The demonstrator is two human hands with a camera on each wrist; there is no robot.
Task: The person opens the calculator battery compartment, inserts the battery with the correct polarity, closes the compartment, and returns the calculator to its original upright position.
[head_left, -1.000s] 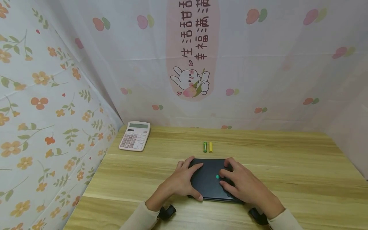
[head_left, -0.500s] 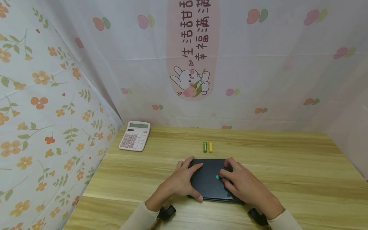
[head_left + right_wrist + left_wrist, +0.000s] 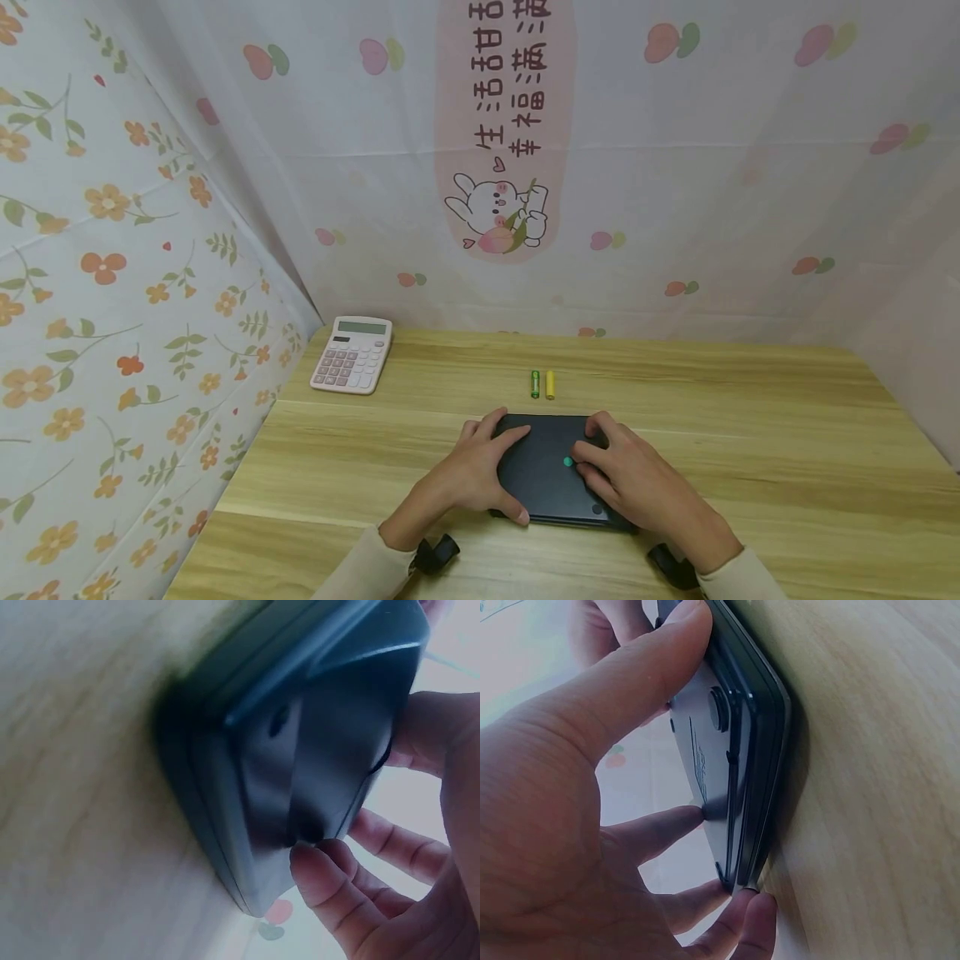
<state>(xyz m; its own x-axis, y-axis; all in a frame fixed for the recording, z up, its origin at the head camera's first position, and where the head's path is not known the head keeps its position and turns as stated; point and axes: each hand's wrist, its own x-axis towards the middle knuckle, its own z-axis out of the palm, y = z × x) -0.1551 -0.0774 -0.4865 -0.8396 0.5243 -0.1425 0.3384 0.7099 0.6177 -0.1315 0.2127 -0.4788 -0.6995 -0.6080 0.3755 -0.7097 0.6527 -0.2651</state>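
A flat black device (image 3: 543, 479), its kind not plain, lies on the table with round feet (image 3: 718, 710) and a green dot (image 3: 567, 462) on its upper face. My left hand (image 3: 472, 475) grips its left end, thumb over the near edge and fingers reaching the far edge. At the other end my right hand (image 3: 637, 479) holds it with bent fingers. In the right wrist view, the right thumb (image 3: 319, 874) and a fingertip meet at the device's surface. What lies under those fingertips is hidden.
Beyond the device lie a green battery (image 3: 535, 384) and a yellow battery (image 3: 550, 385), side by side. A white calculator (image 3: 352, 356) sits at the table's back left corner. Printed cloths (image 3: 360, 192) hang behind and to the left of the wooden table (image 3: 750, 467).
My right thumb has drawn in toward the other fingers, and a round foot near the device's near right corner now shows. The left hand and the device have stayed put.
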